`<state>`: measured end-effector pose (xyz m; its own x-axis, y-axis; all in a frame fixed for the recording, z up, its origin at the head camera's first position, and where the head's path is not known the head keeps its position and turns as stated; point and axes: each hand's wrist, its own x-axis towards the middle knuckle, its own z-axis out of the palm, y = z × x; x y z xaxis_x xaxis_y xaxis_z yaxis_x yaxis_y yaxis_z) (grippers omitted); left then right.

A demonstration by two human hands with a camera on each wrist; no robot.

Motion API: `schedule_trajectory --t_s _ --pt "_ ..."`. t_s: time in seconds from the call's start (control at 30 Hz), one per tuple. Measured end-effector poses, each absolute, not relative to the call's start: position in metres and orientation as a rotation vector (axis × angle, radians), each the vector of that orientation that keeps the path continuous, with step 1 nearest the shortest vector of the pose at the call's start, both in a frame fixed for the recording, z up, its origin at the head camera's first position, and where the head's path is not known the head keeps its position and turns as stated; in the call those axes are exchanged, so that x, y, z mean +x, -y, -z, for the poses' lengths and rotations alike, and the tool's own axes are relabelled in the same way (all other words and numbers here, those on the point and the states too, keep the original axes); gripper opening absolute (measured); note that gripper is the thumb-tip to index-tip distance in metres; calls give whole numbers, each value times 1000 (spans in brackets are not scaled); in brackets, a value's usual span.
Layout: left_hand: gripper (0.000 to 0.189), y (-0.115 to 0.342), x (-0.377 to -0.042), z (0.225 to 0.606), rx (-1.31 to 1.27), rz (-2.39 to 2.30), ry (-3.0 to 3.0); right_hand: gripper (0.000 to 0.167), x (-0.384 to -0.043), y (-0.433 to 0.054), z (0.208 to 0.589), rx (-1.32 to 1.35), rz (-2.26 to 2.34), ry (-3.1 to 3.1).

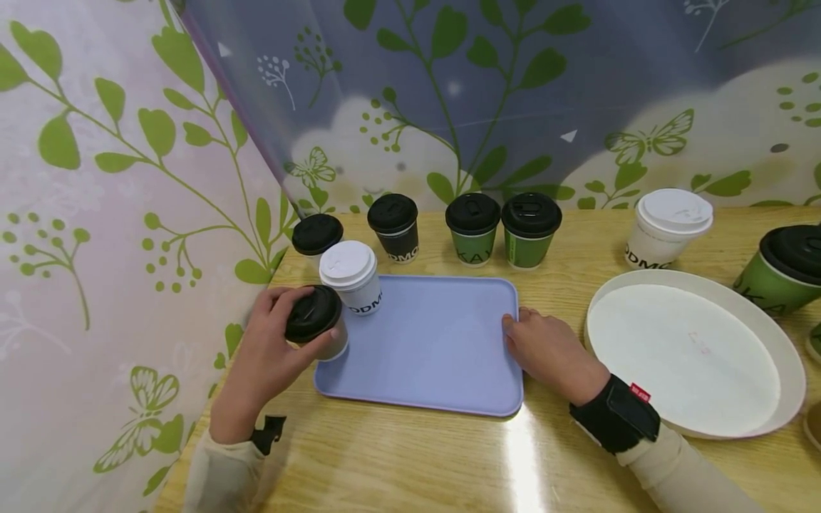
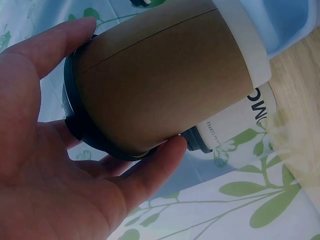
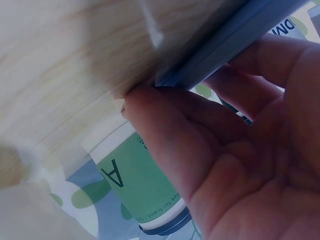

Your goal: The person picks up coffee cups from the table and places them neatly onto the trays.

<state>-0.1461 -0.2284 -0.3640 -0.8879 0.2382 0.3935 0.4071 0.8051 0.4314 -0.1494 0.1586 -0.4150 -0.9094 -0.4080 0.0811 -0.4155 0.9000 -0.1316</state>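
My left hand (image 1: 272,349) grips a brown paper coffee cup (image 2: 165,75) around its black lid (image 1: 314,313), thumb on one side and fingers on the other. The cup is upright at the left end of a lavender-blue tray (image 1: 436,342). Just behind it on the tray stands a white coffee cup (image 1: 349,278) with a white lid. On the tray's right side, my right hand (image 1: 545,349) pinches the rim, its fingers curled at the edge. A green cup (image 3: 135,175) shows beyond that hand in the right wrist view.
Behind the tray stand a white cup with a black lid (image 1: 317,235), a dark cup (image 1: 394,228) and two green cups (image 1: 473,246) (image 1: 529,246). To the right are a round white tray (image 1: 593,335), a white-lidded cup (image 1: 667,228) and another green cup (image 1: 779,278). Patterned curtains (image 1: 128,178) border the table.
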Motion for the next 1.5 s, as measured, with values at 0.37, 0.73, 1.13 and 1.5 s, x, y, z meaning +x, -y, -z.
schedule_trajectory --t_s 0.37,0.73,1.13,1.5 --pt "66 227 -144 364 -508 743 2672 23 -149 -159 416 650 -204 3023" --pt "67 225 -143 364 -513 757 2686 20 -149 -159 417 657 -216 3007" --pt "70 220 -141 363 -525 776 2713 19 -149 -159 415 651 -205 3002" --pt "72 215 -141 363 -524 784 2764 18 -150 -159 416 659 -230 3004"
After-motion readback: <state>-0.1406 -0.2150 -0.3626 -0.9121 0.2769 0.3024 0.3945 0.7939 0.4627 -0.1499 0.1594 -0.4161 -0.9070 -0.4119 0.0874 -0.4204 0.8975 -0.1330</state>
